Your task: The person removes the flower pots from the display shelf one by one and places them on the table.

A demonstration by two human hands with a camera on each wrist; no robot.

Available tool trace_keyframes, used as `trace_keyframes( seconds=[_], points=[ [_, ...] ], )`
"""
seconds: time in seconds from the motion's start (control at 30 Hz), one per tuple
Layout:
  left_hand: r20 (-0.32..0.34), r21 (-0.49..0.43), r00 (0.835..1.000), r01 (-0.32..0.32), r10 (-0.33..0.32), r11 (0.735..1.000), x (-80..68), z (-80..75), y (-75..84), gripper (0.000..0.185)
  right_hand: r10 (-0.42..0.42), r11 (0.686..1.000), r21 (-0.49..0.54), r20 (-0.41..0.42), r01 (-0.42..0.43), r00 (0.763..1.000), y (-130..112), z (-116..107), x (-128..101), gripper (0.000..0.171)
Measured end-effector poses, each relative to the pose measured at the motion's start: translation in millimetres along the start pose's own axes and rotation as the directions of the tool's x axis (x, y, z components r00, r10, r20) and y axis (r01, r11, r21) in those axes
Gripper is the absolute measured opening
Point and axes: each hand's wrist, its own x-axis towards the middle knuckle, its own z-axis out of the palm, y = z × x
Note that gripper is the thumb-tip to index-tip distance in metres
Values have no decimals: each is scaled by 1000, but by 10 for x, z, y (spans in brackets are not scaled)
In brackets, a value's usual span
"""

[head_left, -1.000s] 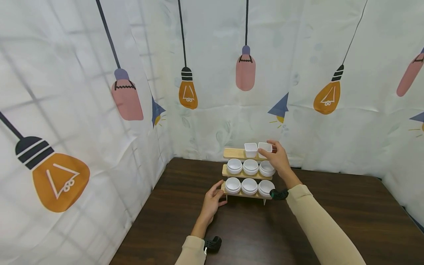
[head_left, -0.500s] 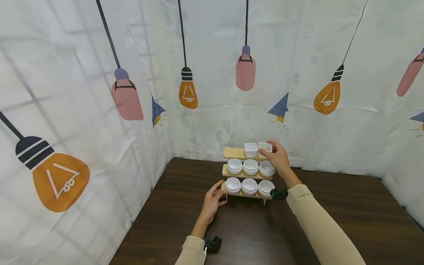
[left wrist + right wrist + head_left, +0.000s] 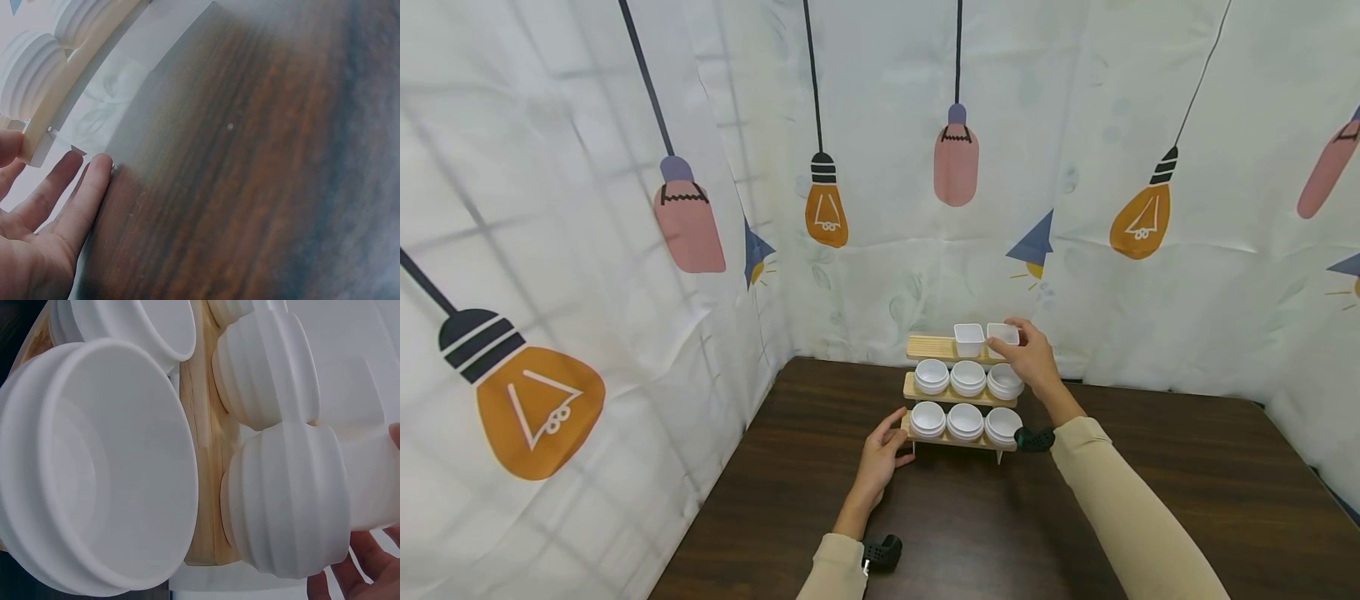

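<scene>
A three-tier wooden rack [image 3: 925, 347] stands at the back of the dark table. Its two lower shelves each carry three round white bowls [image 3: 967, 377]. On the top shelf sit two square white cups; my right hand [image 3: 1032, 358] grips the right-hand cup [image 3: 1003, 336] at the shelf's right end, beside the other cup [image 3: 968, 338]. The right wrist view shows that ribbed cup [image 3: 294, 500] close up, with a fingertip at its edge and a round bowl [image 3: 100, 469] below. My left hand [image 3: 883, 446] holds the rack's lower left corner [image 3: 37, 147], thumb on the wood, fingers straight.
White curtains printed with light bulbs [image 3: 826, 208] close in the left side and the back, right behind the rack. The dark wooden table [image 3: 1187, 483] stretches to the right and towards me. A small black wrist camera [image 3: 882, 552] sits at my left sleeve.
The right hand and its cup have shifted very slightly to the right on the top shelf. The left hand has not moved.
</scene>
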Motion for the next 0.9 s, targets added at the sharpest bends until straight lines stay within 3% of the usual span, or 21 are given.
trace_keyframes(
  seconds=[0.2,0.47,0.9],
  points=[
    [-1,-4,1000,-1,1,1000,-1,4,2,46,28,999,22,12,-28,1000,3,-19,-10,77],
    [0,-9,1000,6,-6,1000,0,0,-2,46,73,989,125,0,-72,997,16,-25,-17,80],
    [-11,-3,1000,6,-6,1000,-6,5,-2,46,34,996,85,-8,-33,999,58,-63,-64,73]
  ],
)
